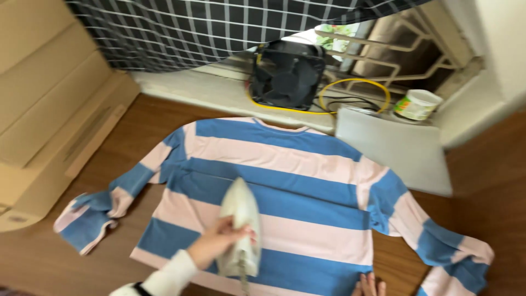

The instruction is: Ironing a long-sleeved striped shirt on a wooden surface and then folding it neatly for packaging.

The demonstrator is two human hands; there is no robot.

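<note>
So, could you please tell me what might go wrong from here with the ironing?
1. The right hand lies flat on the shirt's hem, close to the iron; a sideways stroke could burn the fingers.
2. The left sleeve is bunched on the table; ironing over it might press creases in.
3. The left hand grips the iron on the shirt; a long pause there could scorch the cloth.

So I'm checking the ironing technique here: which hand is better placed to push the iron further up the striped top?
The left hand: it already grips the white iron on the striped top. The right hand only shows fingertips at the hem, pressing the cloth flat.
</note>
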